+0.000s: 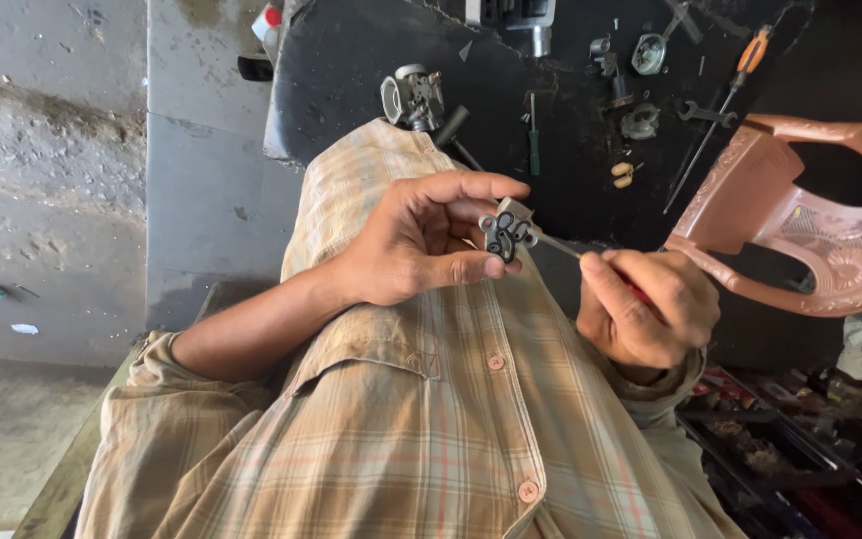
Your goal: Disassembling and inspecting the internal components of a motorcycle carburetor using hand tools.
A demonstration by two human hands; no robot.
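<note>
A beige shirt (421, 419) is crossed by a plaid of orange and grey lines; a dark grey lobed part (507, 235) is seen; a red-handled screwdriver (591, 262) is noted; a salmon-pink plastic chair (810, 215) is patterned with moulded ornament; a black mat (371, 70) is dust-speckled.

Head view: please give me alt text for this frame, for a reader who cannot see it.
A person's left hand pinches a small dark metal part while the right hand holds a red-handled screwdriver with its tip at the part. Beyond lie a dark mat strewn with a carburetor and tools, and a pink plastic chair.
</note>
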